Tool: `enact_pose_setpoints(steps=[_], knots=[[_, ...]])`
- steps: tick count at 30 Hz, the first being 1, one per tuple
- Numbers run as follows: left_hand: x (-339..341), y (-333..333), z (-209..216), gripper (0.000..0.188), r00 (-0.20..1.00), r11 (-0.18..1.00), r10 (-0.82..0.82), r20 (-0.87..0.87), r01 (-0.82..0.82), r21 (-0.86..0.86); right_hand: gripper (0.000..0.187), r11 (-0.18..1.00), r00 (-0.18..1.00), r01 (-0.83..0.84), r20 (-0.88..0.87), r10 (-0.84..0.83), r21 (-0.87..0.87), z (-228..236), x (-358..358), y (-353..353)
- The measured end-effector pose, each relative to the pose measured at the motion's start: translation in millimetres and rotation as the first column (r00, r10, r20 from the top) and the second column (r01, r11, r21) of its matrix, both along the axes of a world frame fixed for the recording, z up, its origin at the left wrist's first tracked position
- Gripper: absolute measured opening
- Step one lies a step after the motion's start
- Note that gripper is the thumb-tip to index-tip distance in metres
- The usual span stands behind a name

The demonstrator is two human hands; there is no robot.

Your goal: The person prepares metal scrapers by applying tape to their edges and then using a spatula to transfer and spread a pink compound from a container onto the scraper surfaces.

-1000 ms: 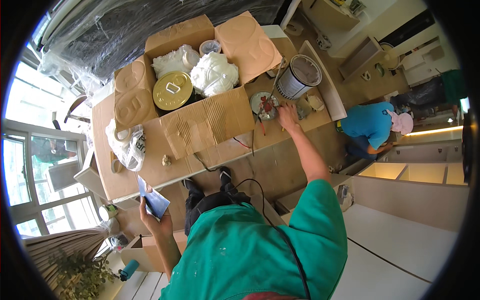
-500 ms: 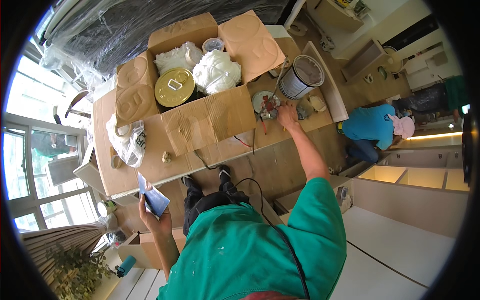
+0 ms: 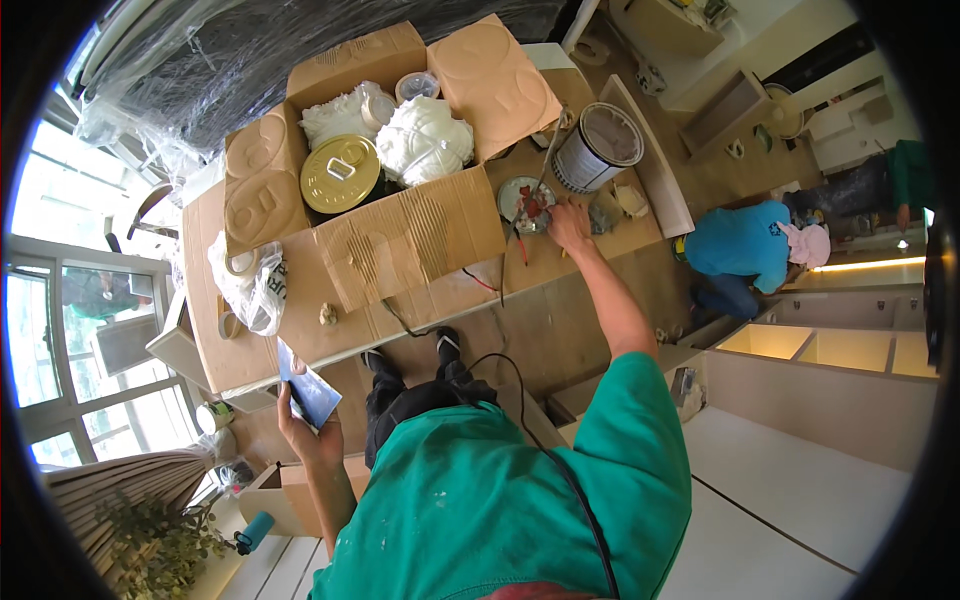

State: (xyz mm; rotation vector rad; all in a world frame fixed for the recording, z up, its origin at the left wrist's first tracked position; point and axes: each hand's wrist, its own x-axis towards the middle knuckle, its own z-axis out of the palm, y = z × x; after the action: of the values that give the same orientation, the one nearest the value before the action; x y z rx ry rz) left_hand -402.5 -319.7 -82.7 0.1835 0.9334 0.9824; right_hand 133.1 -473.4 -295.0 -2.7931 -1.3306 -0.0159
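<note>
My left hand (image 3: 312, 440) is closed on a flat, shiny blue-grey plate (image 3: 310, 392), held up beside the table's near edge. It has a straight edge and looks like a spreader, though its exact kind is unclear. At the table's right side, my right hand (image 3: 570, 228) reaches down to a round, shallow, light-coloured dish or lid (image 3: 513, 192). Reddish bits (image 3: 533, 200) lie on it, just left of my fingertips. Those fingers are bent together, and whatever is between them is hidden. Right behind this hand stands an open paint tin (image 3: 585, 165) with greyish-brown contents.
An open cardboard box (image 3: 410, 240) holds a gold-lidded tin (image 3: 340, 173) and white wrapped bundles (image 3: 425, 140). A plastic bag (image 3: 255, 290) sits on the cardboard-covered table (image 3: 275, 350). A cable (image 3: 530, 400) crosses my body. A person in blue (image 3: 740, 245) crouches at the right.
The table and its things sit slightly further left in the picture. My right hand stays by the dish, with its fingers shifted slightly. My left hand keeps its hold on the plate.
</note>
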Motion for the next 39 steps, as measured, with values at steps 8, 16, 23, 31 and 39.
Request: enact_pose_setpoints(steps=[8, 16, 23, 31, 39], knots=[[-5.1, 1.2, -11.6, 0.028, 0.999, 0.999, -0.045, 0.015, 0.045, 0.000, 0.028, 0.999, 0.999, -0.011, -0.036, 0.009, -0.048, 10.9, -3.5, 3.7], [2.9, 4.6, -17.2, 0.024, 0.999, 0.999, -0.041, 0.001, 0.041, -0.034, 0.020, 0.999, 0.997, 0.053, -0.061, -0.053, -0.011, 7.6, 15.9, -2.8], [4.6, 2.2, -13.5, 0.024, 0.999, 0.998, -0.041, -0.022, 0.040, -0.041, 0.021, 0.993, 0.999, 0.043, 0.023, -0.041, -0.111, 10.1, 11.0, 12.5], [13.7, -3.1, -2.0, 0.022, 1.000, 1.000, -0.005, -0.028, 0.004, -0.027, 0.026, 0.997, 0.995, -0.023, 0.094, 0.030, -0.068, 1.9, 12.3, 7.5], [8.3, -0.1, -7.9, 0.030, 0.986, 0.997, -0.072, -0.150, 0.073, 0.000, 0.033, 0.977, 0.824, 0.213, -0.535, -0.188, -0.015, 54.5, 39.1, -11.8]])
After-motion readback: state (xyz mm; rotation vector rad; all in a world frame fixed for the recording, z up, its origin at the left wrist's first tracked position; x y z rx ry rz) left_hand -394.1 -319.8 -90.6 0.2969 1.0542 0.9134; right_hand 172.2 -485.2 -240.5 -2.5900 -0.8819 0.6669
